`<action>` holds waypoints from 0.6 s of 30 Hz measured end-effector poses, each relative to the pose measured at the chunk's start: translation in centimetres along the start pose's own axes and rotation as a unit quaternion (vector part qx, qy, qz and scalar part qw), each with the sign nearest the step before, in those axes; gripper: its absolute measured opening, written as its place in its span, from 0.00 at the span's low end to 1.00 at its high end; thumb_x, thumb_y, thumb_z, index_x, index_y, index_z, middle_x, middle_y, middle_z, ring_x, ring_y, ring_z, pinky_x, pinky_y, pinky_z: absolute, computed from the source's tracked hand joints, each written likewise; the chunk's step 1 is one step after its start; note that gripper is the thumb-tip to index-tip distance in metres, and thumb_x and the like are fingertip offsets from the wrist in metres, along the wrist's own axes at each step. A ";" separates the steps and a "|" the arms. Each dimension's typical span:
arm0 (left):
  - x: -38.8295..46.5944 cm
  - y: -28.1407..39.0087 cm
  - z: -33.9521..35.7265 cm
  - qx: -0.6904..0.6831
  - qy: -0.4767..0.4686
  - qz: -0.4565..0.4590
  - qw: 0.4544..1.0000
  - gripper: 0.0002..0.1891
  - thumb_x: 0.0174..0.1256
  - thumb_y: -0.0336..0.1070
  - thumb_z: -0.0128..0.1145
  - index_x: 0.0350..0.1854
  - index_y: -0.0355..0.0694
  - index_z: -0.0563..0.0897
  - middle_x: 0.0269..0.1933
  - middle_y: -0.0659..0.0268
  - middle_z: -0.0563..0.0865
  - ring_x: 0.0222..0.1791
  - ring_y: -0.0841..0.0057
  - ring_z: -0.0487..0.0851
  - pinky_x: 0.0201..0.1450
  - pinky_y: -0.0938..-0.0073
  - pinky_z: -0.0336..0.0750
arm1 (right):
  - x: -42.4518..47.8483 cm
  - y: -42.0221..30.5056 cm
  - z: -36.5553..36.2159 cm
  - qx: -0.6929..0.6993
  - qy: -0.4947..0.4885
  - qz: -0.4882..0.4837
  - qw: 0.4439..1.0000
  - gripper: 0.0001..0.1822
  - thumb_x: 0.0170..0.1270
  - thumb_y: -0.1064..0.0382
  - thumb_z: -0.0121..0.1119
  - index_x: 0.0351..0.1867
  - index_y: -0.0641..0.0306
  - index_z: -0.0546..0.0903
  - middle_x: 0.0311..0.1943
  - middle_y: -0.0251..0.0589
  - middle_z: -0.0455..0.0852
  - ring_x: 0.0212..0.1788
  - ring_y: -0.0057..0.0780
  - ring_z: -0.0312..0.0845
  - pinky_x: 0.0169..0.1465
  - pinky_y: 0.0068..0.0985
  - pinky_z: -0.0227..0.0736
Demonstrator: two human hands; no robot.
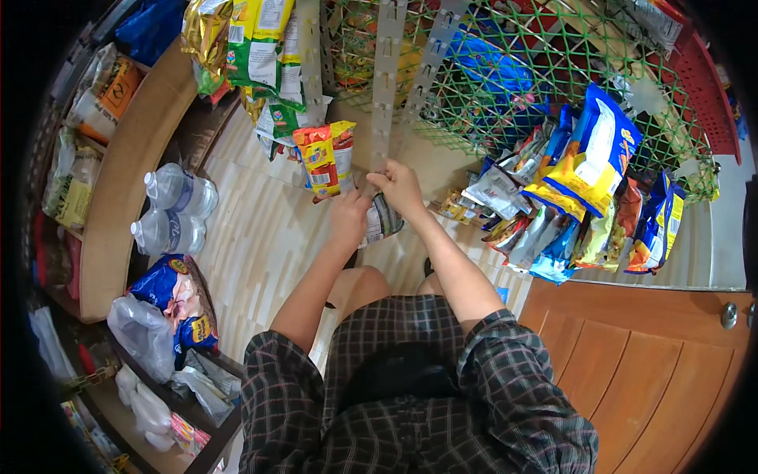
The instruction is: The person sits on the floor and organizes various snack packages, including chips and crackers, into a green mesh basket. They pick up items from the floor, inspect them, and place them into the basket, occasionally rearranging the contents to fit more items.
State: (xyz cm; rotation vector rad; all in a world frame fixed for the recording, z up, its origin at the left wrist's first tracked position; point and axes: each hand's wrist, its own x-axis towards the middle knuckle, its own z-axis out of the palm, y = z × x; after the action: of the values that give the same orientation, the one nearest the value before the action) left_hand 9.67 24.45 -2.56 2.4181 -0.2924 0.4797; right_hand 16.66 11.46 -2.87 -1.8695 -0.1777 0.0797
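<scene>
In the head view, my left hand (pixel 349 219) grips the upper edge of a dark snack packet (pixel 382 220), which hangs between my hands. My right hand (pixel 400 186) pinches the lower end of a translucent plastic hanging strip (pixel 383 101) just above that packet. Whether the packet is fastened to the strip cannot be seen behind my fingers. Red and yellow snack packets (pixel 325 160) hang right beside my left hand. Above them, green and yellow snack bags (pixel 257 47) hang in a bunch. A second slotted strip (pixel 429 56) runs to the right of the first.
Green plastic netting (pixel 568 65) spans the upper right. Blue and yellow snack bags (pixel 595 154) hang in front of it. Bottled water (pixel 177 207) stands at left beside a curved shelf edge (pixel 127 166). A wooden door (pixel 633 379) is at lower right.
</scene>
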 end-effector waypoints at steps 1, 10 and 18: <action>-0.3 -0.2 -0.1 -0.013 0.022 0.002 1.000 0.04 0.48 0.26 0.56 0.27 0.38 0.82 0.31 0.57 0.79 0.36 0.58 0.77 0.42 0.61 0.70 | -0.1 -0.4 0.4 0.021 -0.007 0.004 1.000 0.09 0.53 0.62 0.64 0.32 0.65 0.82 0.25 0.44 0.85 0.27 0.33 0.81 0.33 0.30 0.72; 0.5 -1.3 -1.8 -0.103 0.016 -0.102 0.989 0.07 0.49 0.26 0.61 0.32 0.33 0.83 0.33 0.53 0.80 0.38 0.56 0.76 0.43 0.61 0.70 | 0.1 -1.9 1.2 0.152 -0.079 0.023 0.985 0.05 0.55 0.69 0.61 0.32 0.68 0.80 0.25 0.38 0.85 0.29 0.21 0.80 0.33 0.21 0.72; 1.2 -0.9 -1.6 0.005 -0.031 -0.034 0.999 0.06 0.45 0.32 0.62 0.27 0.38 0.84 0.31 0.59 0.80 0.40 0.61 0.76 0.41 0.60 0.70 | -1.2 -3.1 0.1 0.031 -0.043 0.012 0.999 0.06 0.57 0.68 0.62 0.32 0.69 0.79 0.23 0.39 0.84 0.28 0.20 0.80 0.32 0.20 0.73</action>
State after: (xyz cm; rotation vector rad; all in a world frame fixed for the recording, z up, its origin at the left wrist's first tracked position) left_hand 10.65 26.07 -1.38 2.4475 -0.2334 0.3779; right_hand 15.23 12.26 -0.01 -1.8081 -0.2097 0.1817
